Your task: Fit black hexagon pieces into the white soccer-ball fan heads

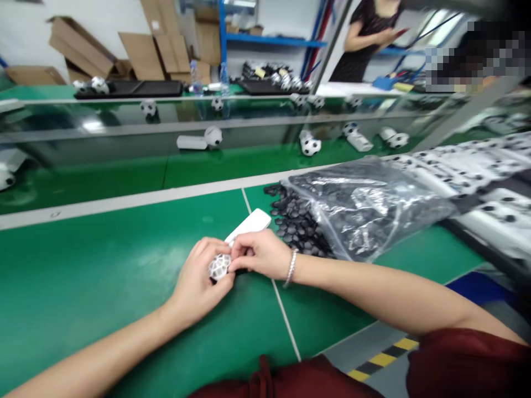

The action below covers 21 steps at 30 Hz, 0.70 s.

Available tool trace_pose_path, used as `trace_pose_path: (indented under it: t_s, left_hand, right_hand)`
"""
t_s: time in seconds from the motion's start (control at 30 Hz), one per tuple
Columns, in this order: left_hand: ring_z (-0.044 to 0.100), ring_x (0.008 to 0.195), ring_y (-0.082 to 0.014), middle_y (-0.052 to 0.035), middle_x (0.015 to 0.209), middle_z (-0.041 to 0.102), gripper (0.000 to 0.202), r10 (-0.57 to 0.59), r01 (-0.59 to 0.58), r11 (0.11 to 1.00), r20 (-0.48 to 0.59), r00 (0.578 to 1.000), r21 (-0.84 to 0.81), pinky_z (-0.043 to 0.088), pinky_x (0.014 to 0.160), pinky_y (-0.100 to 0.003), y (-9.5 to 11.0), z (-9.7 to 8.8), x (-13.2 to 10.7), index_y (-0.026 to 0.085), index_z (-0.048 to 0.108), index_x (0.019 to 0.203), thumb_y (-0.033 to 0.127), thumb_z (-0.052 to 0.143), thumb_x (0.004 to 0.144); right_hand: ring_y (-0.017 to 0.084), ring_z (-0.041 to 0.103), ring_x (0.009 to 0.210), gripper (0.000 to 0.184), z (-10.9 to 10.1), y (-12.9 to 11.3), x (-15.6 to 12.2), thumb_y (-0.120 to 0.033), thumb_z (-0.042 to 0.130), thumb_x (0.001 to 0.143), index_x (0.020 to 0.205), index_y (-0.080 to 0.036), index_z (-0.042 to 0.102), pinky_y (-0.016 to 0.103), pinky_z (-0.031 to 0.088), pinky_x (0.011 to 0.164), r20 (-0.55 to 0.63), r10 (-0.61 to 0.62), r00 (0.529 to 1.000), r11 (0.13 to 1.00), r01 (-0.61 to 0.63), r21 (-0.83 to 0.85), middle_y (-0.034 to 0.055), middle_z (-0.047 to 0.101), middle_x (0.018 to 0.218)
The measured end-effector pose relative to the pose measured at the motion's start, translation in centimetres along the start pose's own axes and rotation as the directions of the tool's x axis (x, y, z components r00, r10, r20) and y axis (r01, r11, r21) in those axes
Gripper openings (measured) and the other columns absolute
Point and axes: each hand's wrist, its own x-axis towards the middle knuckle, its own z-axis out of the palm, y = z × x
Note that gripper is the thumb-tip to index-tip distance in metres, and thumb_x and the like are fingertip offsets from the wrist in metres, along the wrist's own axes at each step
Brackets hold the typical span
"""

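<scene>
1. The right hand (261, 255) covers the spot where the white ball (219, 267) meets the white handle (252, 223); whether its fingertips pinch anything cannot be told.
2. The left hand (202, 273) hides the ball's left side and underside.
3. Glare and folds on the clear bag (373, 202) obscure what lies inside.
4. The ball-headed items (310, 144) on the green belt (124, 185) are blurred; the leftmost is cut by the picture's edge.
5. The rows of white-and-black items (468, 166) run off the right edge, out of focus.
6. The top edge cuts off the standing person (359, 47), whose red object (400, 33) is too small to identify.
7. Pixel blocks (477, 58) mask the upper right.
</scene>
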Motion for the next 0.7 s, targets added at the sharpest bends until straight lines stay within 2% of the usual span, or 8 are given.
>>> trace_pose_path:
  t_s: [0.1, 0.17, 0.23, 0.3, 0.47, 0.57, 0.63, 0.7]
  left_hand:
    - [0.054, 0.09, -0.0195, -0.0032, 0.094, 0.055, 0.017, 0.043, -0.044, 0.999, 0.035, 0.998, 0.021, 0.045, 0.078, -0.033, -0.3, -0.3, 2.1, 0.022, 0.051, 0.089, 0.018, 0.052, 0.072]
    - [0.054, 0.092, -0.0196, -0.0033, 0.096, 0.055, 0.019, 0.102, -0.103, 0.992, 0.012, 0.995, 0.067, 0.045, 0.079, -0.033, -0.8, -0.5, 5.2, 0.022, 0.05, 0.091, 0.02, 0.052, 0.072]
    - [0.054, 0.095, -0.0202, -0.004, 0.099, 0.054, 0.022, 0.156, -0.151, 0.979, -0.029, 0.987, 0.138, 0.044, 0.082, -0.034, -1.4, -0.3, 9.6, 0.021, 0.05, 0.094, 0.024, 0.053, 0.073]
    - [0.053, 0.097, -0.0212, -0.0055, 0.101, 0.053, 0.026, 0.183, -0.166, 0.963, -0.065, 0.981, 0.213, 0.044, 0.085, -0.035, -2.2, 0.5, 14.8, 0.019, 0.05, 0.095, 0.029, 0.053, 0.072]
    - [0.053, 0.102, -0.025, -0.0096, 0.103, 0.055, 0.032, 0.171, -0.139, 0.946, -0.089, 0.981, 0.293, 0.042, 0.088, -0.038, -4.3, 4.6, 26.0, 0.014, 0.053, 0.096, 0.033, 0.056, 0.069]
    - [0.055, 0.102, -0.0239, -0.0091, 0.106, 0.058, 0.04, 0.142, -0.11, 0.944, -0.084, 0.986, 0.312, 0.043, 0.088, -0.034, -5.6, 5.4, 29.8, 0.011, 0.053, 0.101, 0.042, 0.049, 0.075]
    - [0.051, 0.11, -0.0255, -0.0103, 0.115, 0.055, 0.049, 0.122, -0.08, 0.944, -0.115, 0.986, 0.319, 0.041, 0.091, -0.036, -6.7, 4.1, 31.4, 0.008, 0.048, 0.111, 0.046, 0.036, 0.083]
    - [0.039, 0.12, -0.0351, -0.0161, 0.124, 0.047, 0.06, 0.096, -0.036, 0.944, -0.167, 0.981, 0.327, 0.034, 0.094, -0.047, -8.2, 1.9, 33.1, 0.003, 0.038, 0.119, 0.05, 0.031, 0.084]
  right_hand:
    - [0.008, 0.056, 0.061, 0.019, -3.7, -0.2, 0.9, -0.031, 0.069, 0.07, 0.075, -0.014, 0.062, 0.018, 0.045, 0.058, -0.007, -0.121, 0.993, 0.985, 0.12, -0.122, -0.001, 0.061, 0.068]
    - [0.01, 0.058, 0.073, 0.02, -8.3, 0.0, 1.3, -0.031, 0.065, 0.074, 0.085, -0.015, 0.063, 0.021, 0.046, 0.069, -0.183, -0.158, 0.97, 0.955, 0.102, -0.279, 0.0019, 0.063, 0.082]
    - [0.012, 0.058, 0.084, 0.024, -14.1, 0.6, 1.4, -0.031, 0.063, 0.076, 0.094, -0.015, 0.061, 0.023, 0.045, 0.077, -0.419, -0.081, 0.904, 0.895, -0.119, -0.429, 0.0042, 0.062, 0.095]
    - [0.013, 0.058, 0.087, 0.032, -20.0, 1.8, 1.1, -0.033, 0.064, 0.075, 0.101, -0.015, 0.059, 0.024, 0.045, 0.077, -0.573, 0.078, 0.816, 0.826, -0.375, -0.422, 0.0058, 0.061, 0.101]
    - [0.023, 0.058, 0.091, 0.036, -31.1, 5.3, 0.1, -0.028, 0.067, 0.071, 0.1, -0.008, 0.059, 0.034, 0.044, 0.083, -0.773, 0.167, 0.612, 0.72, -0.612, -0.329, 0.0141, 0.06, 0.097]
    - [0.023, 0.059, 0.089, 0.034, -33.6, 6.5, 0.1, -0.027, 0.065, 0.073, 0.1, -0.007, 0.058, 0.035, 0.045, 0.081, -0.807, 0.171, 0.565, 0.715, -0.634, -0.293, 0.0149, 0.06, 0.095]
    - [0.02, 0.06, 0.086, 0.033, -33.5, 6.7, 0.0, -0.027, 0.063, 0.075, 0.101, -0.008, 0.057, 0.032, 0.047, 0.077, -0.791, 0.152, 0.593, 0.746, -0.594, -0.302, 0.0128, 0.06, 0.094]
    - [0.016, 0.06, 0.084, 0.032, -32.0, 6.3, -0.7, -0.029, 0.063, 0.076, 0.103, -0.012, 0.056, 0.026, 0.048, 0.074, -0.749, 0.113, 0.653, 0.787, -0.519, -0.334, 0.0093, 0.06, 0.096]
